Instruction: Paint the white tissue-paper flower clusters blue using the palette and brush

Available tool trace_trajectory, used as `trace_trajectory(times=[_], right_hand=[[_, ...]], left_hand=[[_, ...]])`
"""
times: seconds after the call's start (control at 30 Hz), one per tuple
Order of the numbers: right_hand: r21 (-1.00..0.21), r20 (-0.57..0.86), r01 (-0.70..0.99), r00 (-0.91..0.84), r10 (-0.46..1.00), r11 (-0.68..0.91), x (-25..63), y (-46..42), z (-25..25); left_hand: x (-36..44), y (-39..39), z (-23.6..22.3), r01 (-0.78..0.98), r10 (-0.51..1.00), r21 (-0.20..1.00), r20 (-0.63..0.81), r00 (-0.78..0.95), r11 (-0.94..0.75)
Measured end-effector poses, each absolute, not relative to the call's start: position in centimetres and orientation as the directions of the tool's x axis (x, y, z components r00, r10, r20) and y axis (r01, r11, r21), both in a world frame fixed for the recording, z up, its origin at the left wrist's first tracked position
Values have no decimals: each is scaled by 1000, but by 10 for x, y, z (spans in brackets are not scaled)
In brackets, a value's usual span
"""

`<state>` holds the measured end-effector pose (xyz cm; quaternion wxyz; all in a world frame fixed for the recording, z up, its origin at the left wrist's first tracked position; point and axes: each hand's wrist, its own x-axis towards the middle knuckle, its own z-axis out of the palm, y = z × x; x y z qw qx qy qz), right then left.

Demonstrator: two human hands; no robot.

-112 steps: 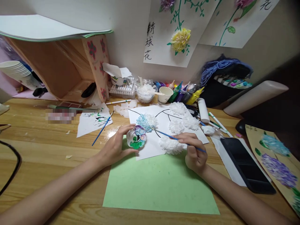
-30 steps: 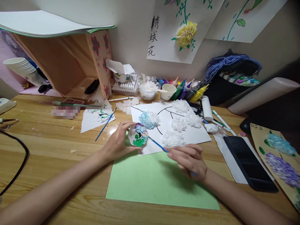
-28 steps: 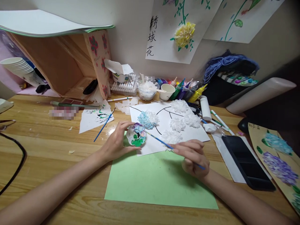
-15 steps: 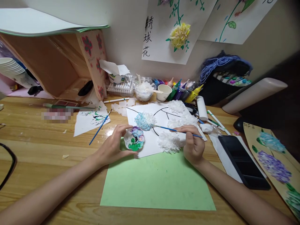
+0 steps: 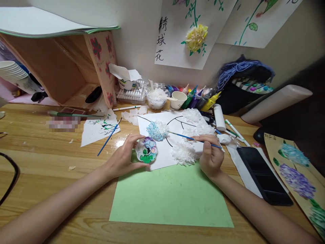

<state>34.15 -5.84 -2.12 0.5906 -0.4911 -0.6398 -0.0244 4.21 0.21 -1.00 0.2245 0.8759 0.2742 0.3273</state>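
Observation:
My left hand [image 5: 124, 154] grips a small round paint palette [image 5: 146, 150] by its edge, thumb below and fingers above. Green, black, purple and blue paint lies in its wells. In my right hand [image 5: 210, 156] is a thin blue paintbrush [image 5: 186, 137], its tip touching or just beside a ruffled paper flower [image 5: 156, 131]. That flower is light blue on its left and white on its right. It sits on white paper [image 5: 162, 159] with drawn black stems. Several white paper flowers [image 5: 183, 154] are on the same sheet, the nearest one beside my right hand.
Green paper [image 5: 172, 200] lies under the white sheet. A second blue brush [image 5: 109, 137] rests on paint-smeared paper [image 5: 92, 134] at left. Behind stand a paper cup [image 5: 178, 101], a bowl of paper scraps [image 5: 156, 98] and paint bottles [image 5: 196, 98]. At right lies a black case [image 5: 264, 176].
The brush tip has shifted slightly up and right along the flower, with my right hand moving a little. My left hand still holds the palette in about the same place.

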Motion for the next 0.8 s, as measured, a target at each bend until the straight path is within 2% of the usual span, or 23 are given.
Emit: trace_trajectory(times=[0.13,0.43,0.57,0.8], right_hand=[[-582,777,619,232,586,527,343,-57,-21],[-620,715,656,249,653,429,342,-53,-20],[-622,743,637,297,600,455,342,-53,-19],[-619,730,636,251,636,460,342,-54,-21]], left_hand=[[42,2,-9,335,625,568,450,638,-752],[42,2,-9,348,637,576,435,636,-740],[42,2,-9,346,634,571,443,634,-745],[42,1,-8,347,625,557,448,639,-755]])
